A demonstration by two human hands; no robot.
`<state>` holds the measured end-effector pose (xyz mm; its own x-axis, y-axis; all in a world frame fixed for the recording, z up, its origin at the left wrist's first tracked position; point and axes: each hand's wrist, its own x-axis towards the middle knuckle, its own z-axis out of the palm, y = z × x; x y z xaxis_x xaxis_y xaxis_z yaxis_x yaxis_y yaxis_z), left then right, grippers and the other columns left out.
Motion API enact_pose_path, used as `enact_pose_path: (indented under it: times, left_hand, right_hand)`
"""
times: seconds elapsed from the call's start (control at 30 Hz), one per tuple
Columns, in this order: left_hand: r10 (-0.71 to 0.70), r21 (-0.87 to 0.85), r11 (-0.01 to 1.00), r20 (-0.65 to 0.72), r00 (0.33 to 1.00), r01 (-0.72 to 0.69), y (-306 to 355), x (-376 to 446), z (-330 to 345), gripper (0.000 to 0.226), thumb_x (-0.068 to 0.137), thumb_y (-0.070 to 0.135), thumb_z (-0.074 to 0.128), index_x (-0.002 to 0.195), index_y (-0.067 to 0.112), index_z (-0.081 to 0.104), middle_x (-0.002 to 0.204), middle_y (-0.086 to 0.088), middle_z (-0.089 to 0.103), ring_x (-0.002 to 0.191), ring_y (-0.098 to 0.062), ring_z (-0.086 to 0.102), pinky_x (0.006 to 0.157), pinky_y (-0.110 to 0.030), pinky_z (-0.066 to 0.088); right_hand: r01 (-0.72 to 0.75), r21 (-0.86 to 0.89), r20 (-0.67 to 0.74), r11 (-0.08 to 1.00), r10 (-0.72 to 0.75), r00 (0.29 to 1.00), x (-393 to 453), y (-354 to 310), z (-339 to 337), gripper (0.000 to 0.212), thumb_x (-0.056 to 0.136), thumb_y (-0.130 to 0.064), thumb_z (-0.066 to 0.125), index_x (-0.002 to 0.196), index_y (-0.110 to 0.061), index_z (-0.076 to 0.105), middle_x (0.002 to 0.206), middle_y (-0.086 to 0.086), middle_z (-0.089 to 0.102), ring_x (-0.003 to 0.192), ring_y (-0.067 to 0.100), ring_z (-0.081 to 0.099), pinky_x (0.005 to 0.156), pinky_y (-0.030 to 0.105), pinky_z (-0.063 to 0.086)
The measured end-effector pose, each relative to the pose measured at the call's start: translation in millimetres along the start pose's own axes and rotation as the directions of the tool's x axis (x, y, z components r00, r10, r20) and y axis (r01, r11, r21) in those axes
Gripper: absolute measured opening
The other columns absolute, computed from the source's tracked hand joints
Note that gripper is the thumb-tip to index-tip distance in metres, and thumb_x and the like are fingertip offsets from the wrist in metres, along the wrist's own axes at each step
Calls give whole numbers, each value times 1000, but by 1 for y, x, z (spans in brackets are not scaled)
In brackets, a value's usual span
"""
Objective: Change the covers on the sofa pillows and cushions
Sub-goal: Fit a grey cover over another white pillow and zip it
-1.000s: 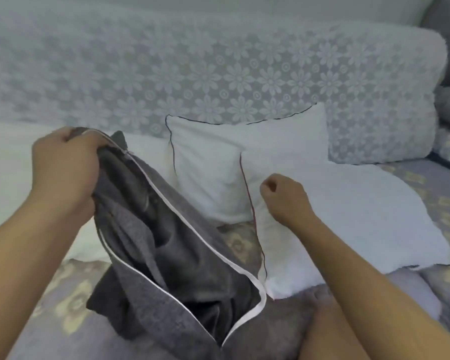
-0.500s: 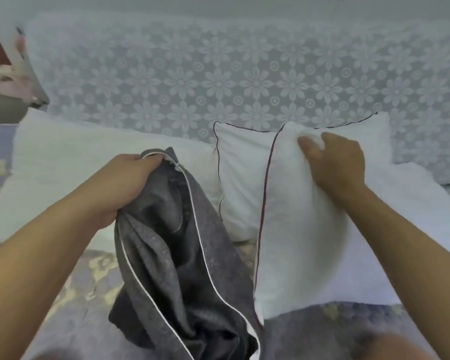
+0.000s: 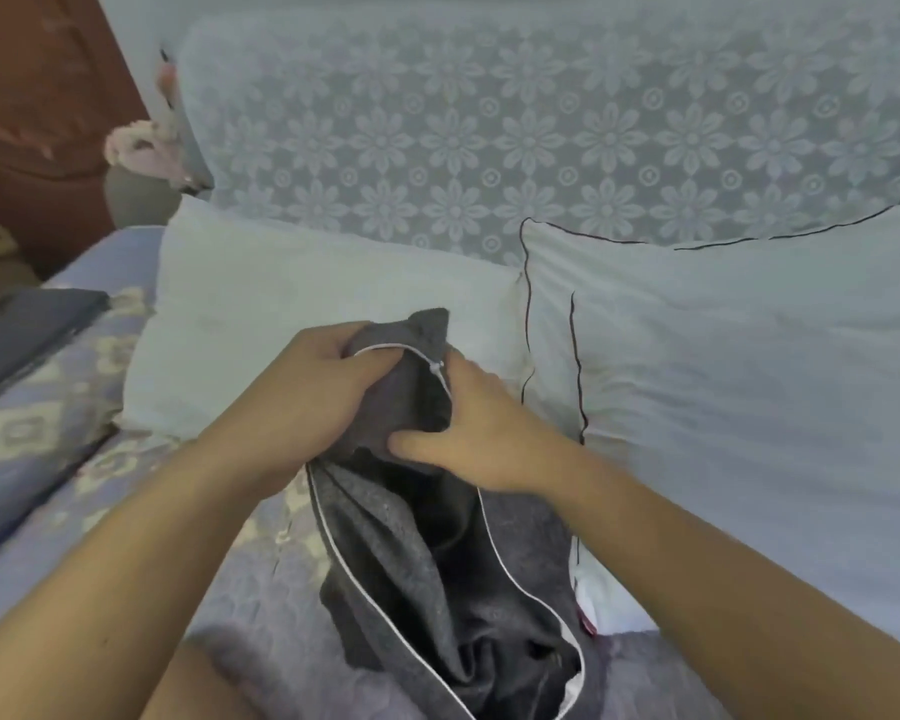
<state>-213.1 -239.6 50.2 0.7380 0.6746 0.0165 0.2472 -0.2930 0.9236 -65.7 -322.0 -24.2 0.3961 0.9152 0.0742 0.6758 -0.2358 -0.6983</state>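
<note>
Both hands on grey cover [image 3: 437, 558] at its top corner, over the sofa seat's front edge. Left hand [image 3: 302, 407] grips fabric beside the zipper end; right hand [image 3: 476, 433] curls fingers into the opening, thumb outside. Cover hangs long-axis toward the person, mouth gaping. Bare white pillow [image 3: 749, 407] lies right of it, nearer the right hand, likely next in.
</note>
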Motion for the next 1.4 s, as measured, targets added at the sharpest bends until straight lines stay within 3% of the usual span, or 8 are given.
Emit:
enact_pose_path:
  times: [0.1, 0.27, 0.5, 0.63, 0.83, 0.93, 1.17, 1.4]
  left_hand:
    - [177, 298, 940, -2, 984, -168, 25, 3, -26, 14, 90, 20, 73, 99, 29, 76, 93, 13, 76, 86, -1, 71, 76, -21, 55]
    - [265, 971, 212, -169, 950, 113, 54, 26, -71, 17, 89, 15, 61, 106, 17, 63, 90, -5, 55, 75, -27, 55, 59, -33, 42]
    - [199, 229, 966, -358, 912, -121, 64, 27, -56, 28, 94, 2, 45, 98, 13, 70, 96, -14, 71, 92, -31, 65, 87, -52, 53]
    - [192, 429, 901, -245, 950, -72, 48, 24, -48, 22, 102, 17, 45, 93, 17, 64, 88, -8, 68, 87, -28, 64, 78, -45, 51]
    - [-24, 519, 843, 301, 953, -142, 23, 14, -49, 41, 78, 43, 86, 114, 34, 68, 106, 15, 74, 99, -4, 68, 90, -26, 51]
    - [9, 670, 740, 78, 997, -59, 4, 19, -45, 12, 87, 35, 78, 87, 24, 72, 83, 5, 72, 81, -14, 67, 69, -22, 46]
    - [-118, -219, 968, 25, 993, 121, -7, 10, -26, 17, 97, 3, 60, 100, 8, 75, 99, -15, 78, 91, -30, 76, 80, -40, 62]
    - [-179, 167, 976, 241, 954, 141, -21, 4, -25, 41, 67, 35, 88, 104, 20, 78, 98, -1, 79, 95, -20, 76, 97, -42, 55]
  right_hand:
    - [-141, 36, -288, 989, 145, 947, 15, -6, -25, 46, 85, -11, 52, 126, -30, 63, 115, 5, 69, 106, 30, 64, 88, 40, 54]
    - [21, -30, -420, 999, -32, 907, 15, -56, -115, 42, 80, 6, 37, 94, -13, 71, 88, 10, 69, 80, 32, 64, 67, 44, 52]
    - [99, -64, -187, 993, -110, 976, -1, -67, -115, 38, 81, -54, 71, 87, -17, 62, 80, -5, 66, 75, 12, 62, 68, 33, 46]
    - [-8, -432, -118, 902, -47, 992, 5, -44, -96, 18, 86, -34, 71, 81, -19, 64, 76, -2, 61, 85, 24, 62, 71, 35, 49]
    - [-88, 290, -189, 953, 147, 971, 14, -33, -99, 28, 77, -11, 52, 98, -1, 69, 94, 20, 73, 92, 40, 69, 83, 46, 55]
    - [-54, 401, -113, 914, 108, 988, 11, -35, -83, 30, 77, -15, 53, 100, -8, 71, 101, 21, 73, 103, 44, 66, 96, 64, 49]
    - [1, -45, 223, 999, 9, 975, -3, -29, -58, 13, 83, -21, 78, 89, -15, 68, 82, 0, 72, 75, 16, 69, 73, 31, 56]
    - [-249, 371, 98, 895, 229, 968, 0, -21, -70, 16, 91, 0, 57, 96, -2, 72, 96, 18, 75, 97, 37, 71, 95, 49, 55]
